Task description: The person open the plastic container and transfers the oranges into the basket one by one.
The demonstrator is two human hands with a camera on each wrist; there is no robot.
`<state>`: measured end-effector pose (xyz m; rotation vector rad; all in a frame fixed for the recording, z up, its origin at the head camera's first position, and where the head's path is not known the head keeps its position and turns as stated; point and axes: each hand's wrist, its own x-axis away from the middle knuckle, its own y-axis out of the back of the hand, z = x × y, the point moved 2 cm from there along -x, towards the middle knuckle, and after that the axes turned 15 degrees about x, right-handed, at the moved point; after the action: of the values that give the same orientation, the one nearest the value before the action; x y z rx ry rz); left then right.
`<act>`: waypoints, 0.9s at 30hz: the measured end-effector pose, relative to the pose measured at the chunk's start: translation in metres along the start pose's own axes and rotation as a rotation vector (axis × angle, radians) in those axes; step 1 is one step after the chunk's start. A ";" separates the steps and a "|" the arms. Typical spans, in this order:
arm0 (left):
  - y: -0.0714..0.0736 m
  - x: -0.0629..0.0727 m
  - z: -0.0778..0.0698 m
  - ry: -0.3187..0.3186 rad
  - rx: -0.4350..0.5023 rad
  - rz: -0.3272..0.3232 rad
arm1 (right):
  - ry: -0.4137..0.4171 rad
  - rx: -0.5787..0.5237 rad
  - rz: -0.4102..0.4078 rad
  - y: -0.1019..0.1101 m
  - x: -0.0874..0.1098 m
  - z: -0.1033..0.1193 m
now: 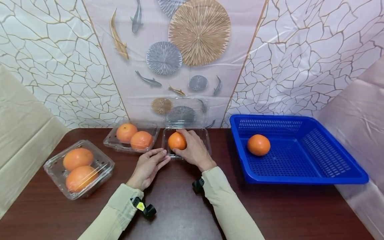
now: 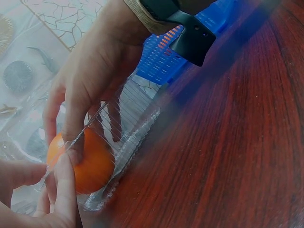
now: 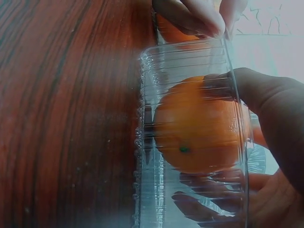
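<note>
Head view: the right hand (image 1: 195,149) is grasping an orange (image 1: 177,141) inside an open box (image 1: 209,146), and the lid (image 1: 186,111) is standing raised behind it. The left hand (image 1: 148,169) is reaching to the box's near left corner. To the left, two closed boxes, one near (image 1: 108,167) and one far (image 1: 154,132), are each holding two oranges. To the right, a basket (image 1: 300,181) is holding one loose orange (image 1: 259,145). All are resting on a table (image 1: 174,213).

Left wrist view: the left thumb and fingers are pinching the clear rim of the box, the right hand is bearing on the orange from above, and the basket is showing beyond.

Right wrist view: the orange is sitting behind the ribbed wall, its green stem spot (image 3: 184,149) facing the camera. The right thumb and fingers are curling about it; whether it is touching the floor of the box is not discernible.

Assessment: the step in hand appears to be seating the first orange. The next move is probably calling for a release without tipping the box, then a reach to the loose orange.
</note>
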<state>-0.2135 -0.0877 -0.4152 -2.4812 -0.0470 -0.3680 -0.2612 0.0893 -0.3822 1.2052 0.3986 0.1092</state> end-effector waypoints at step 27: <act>0.000 0.000 0.001 -0.006 0.008 0.008 | 0.000 -0.053 -0.034 0.015 -0.001 -0.004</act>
<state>-0.2138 -0.0876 -0.4160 -2.4735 -0.0407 -0.3560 -0.2614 0.0979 -0.3695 1.1457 0.4137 0.0897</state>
